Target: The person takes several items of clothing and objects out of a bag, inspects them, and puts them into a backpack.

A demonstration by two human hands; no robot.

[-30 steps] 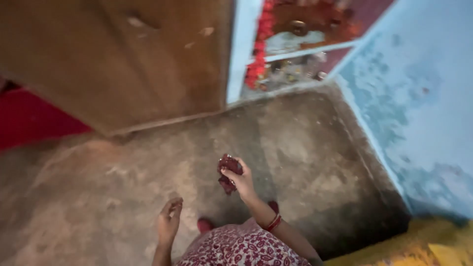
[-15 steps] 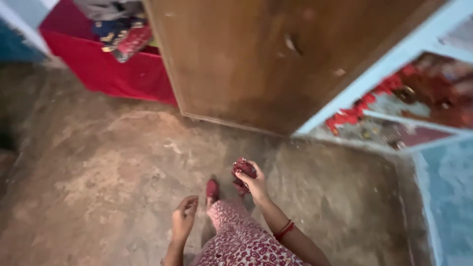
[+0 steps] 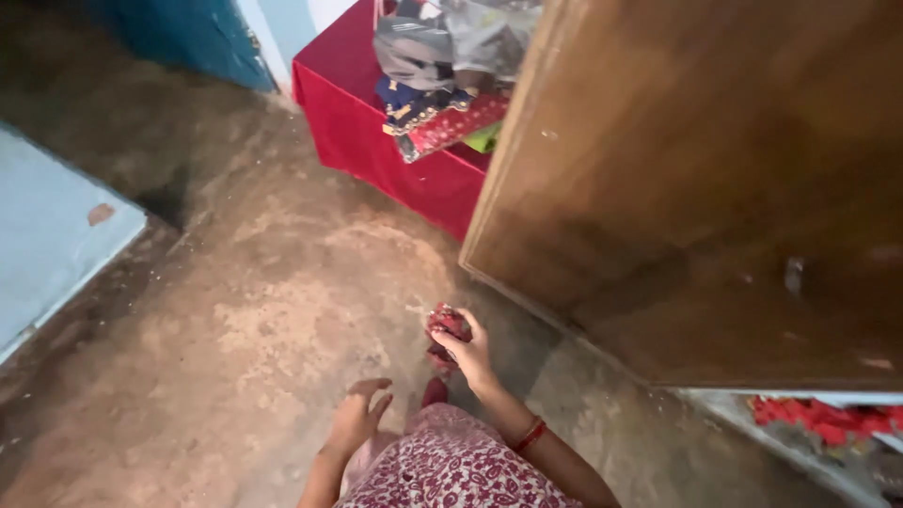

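Right hand (image 3: 470,353) clamped on dark red cloth bundle (image 3: 446,329) | left hand (image 3: 357,419) empty, fingers apart | folded clothes (image 3: 442,71) heaped on red-covered surface (image 3: 362,122) | bare earthen floor (image 3: 235,329), wooden door (image 3: 715,179)

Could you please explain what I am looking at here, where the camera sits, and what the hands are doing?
There is no machine here. A person wears one camera on the head, and it looks down at their own two bare hands and the floor.

The right hand, with red bangles on the wrist, is closed around a small dark red bundle; what it is made of is too blurred to tell. The left hand holds nothing, its fingers loosely curled in the air.

Below is the person's red and white patterned clothing, and a red-shod foot on the bare earthen floor.

To the right stands a large brown wooden panel. Behind it, a surface draped in red cloth carries a pile of folded fabrics. A pale blue wall is on the left.
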